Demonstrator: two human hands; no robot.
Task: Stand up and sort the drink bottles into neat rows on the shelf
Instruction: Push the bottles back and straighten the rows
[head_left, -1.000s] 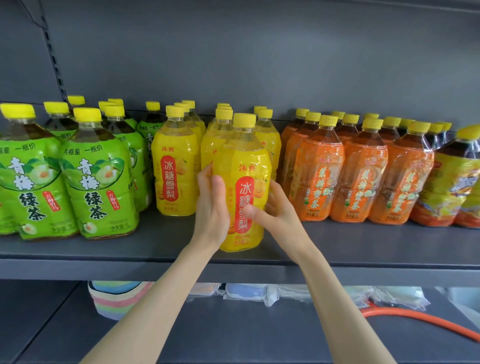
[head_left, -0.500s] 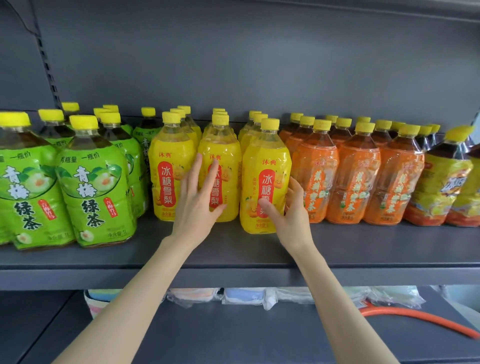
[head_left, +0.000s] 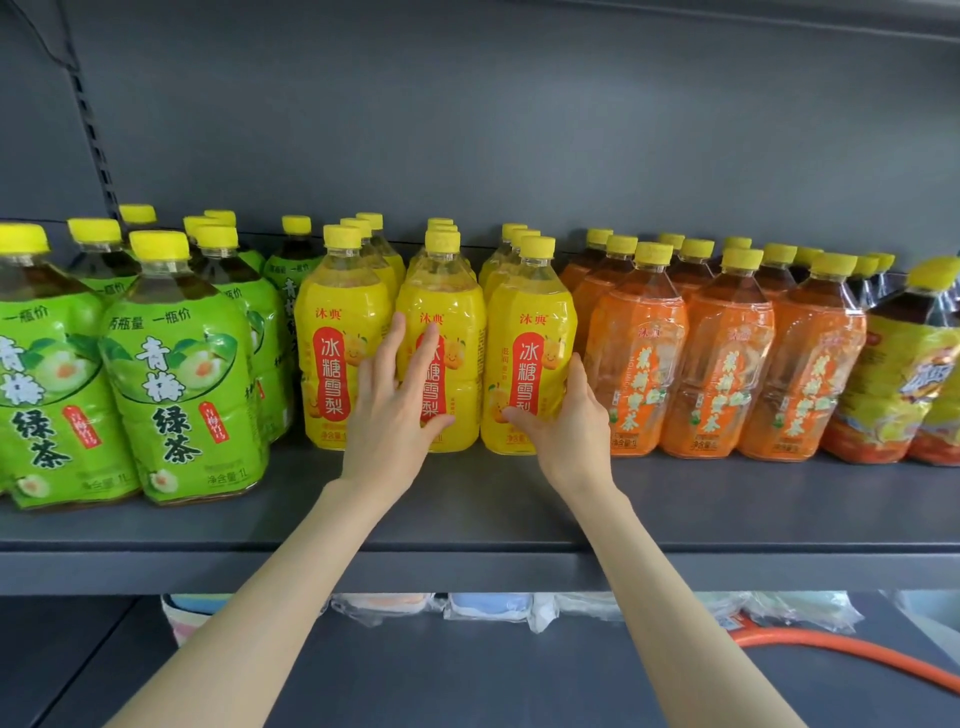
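1. The left hand (head_left: 387, 410) and right hand (head_left: 569, 426) are both bare, with slim fingers.
2. The left forearm (head_left: 270, 597) and right forearm (head_left: 670, 597) are bare as well, slender and smooth.
3. That bare length runs right to the near edge of view.

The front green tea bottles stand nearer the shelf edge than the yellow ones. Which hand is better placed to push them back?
Probably the left hand: it rests flat on the middle yellow bottle, nearer the green bottles. The right hand grips the right yellow bottle.

Green bottles (head_left: 182, 395): 青梅绿茶, 净含量 1L. Yellow bottles (head_left: 530, 332): 冰糖雪梨.
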